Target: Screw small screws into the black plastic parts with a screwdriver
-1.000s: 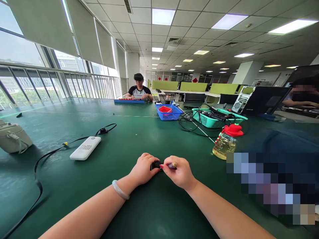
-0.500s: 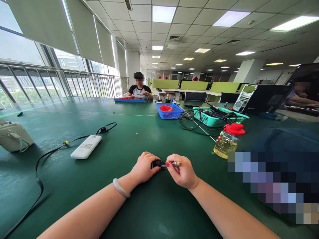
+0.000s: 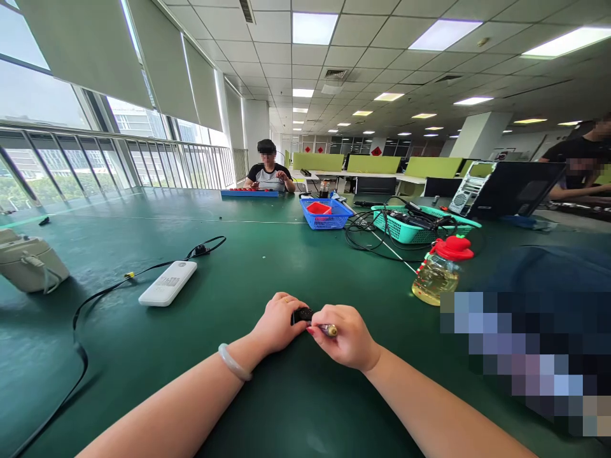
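Note:
A small black object [image 3: 302, 315] lies on the green tabletop, partly covered by my fingers, so its kind is hard to make out. My left hand [image 3: 280, 323] is closed around its left side, with the thumb along the near edge. In my right hand [image 3: 344, 336] is a slim pen-like tool [image 3: 330, 330] with a rounded golden end, gripped between thumb and fingers. The golden end points toward me and to the right. Its tip is hidden behind my fingers, close against the black object's near right side.
On the green table [image 3: 238, 273] are a white power bank [image 3: 168, 284], a black cable [image 3: 83, 346], a red-lidded bottle [image 3: 438, 273], a blue basket [image 3: 325, 216] and a teal basket [image 3: 405, 230] of cables. One person [image 3: 268, 170] sits opposite, another [image 3: 580, 162] at right.
My right hand has shifted slightly left and down, tilting the tool's golden end lower. My left hand stays on the black object. A person at the far right now shows more above the monitor.

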`<state>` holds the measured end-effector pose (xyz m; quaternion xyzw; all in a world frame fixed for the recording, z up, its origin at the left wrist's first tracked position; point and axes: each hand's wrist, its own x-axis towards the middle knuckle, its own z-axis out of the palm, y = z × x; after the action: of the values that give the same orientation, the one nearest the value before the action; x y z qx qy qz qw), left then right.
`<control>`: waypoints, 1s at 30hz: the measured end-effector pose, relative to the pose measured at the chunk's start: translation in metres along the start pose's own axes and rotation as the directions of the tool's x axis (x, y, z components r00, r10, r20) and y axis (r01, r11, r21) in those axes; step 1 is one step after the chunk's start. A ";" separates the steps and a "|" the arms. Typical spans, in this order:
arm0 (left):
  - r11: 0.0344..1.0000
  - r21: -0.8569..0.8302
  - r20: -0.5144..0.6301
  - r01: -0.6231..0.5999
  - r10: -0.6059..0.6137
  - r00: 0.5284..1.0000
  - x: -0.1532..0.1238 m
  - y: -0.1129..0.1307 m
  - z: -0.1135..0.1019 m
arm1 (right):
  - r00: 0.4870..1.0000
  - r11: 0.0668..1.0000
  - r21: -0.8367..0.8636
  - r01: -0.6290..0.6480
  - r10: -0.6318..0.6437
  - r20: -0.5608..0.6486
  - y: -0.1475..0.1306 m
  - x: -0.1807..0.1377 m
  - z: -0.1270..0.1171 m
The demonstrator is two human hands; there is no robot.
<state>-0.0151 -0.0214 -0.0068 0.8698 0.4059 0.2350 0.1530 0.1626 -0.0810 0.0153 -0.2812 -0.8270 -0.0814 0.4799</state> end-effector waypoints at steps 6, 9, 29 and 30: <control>1.000 -0.017 -0.005 0.025 -0.025 1.000 0.001 0.000 0.001 | 0.984 0.979 -0.102 0.177 -0.174 0.036 -0.006 0.003 0.001; 0.999 -0.022 -0.008 0.042 -0.042 0.999 0.000 0.001 0.001 | 0.969 0.963 -0.128 0.235 -0.222 0.110 -0.008 0.003 0.001; 0.998 -0.033 0.024 0.045 -0.044 0.999 -0.001 0.002 -0.001 | 0.942 0.936 -0.186 0.299 -0.257 0.218 -0.005 0.005 -0.003; 0.998 -0.037 0.027 0.050 -0.049 0.998 -0.001 0.002 -0.001 | 0.940 0.935 -0.189 0.299 -0.255 0.224 -0.005 0.004 -0.002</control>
<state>-0.0151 -0.0236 -0.0055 0.8595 0.4206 0.2273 0.1807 0.1598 -0.0840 0.0202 -0.2193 -0.8876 -0.2114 0.3455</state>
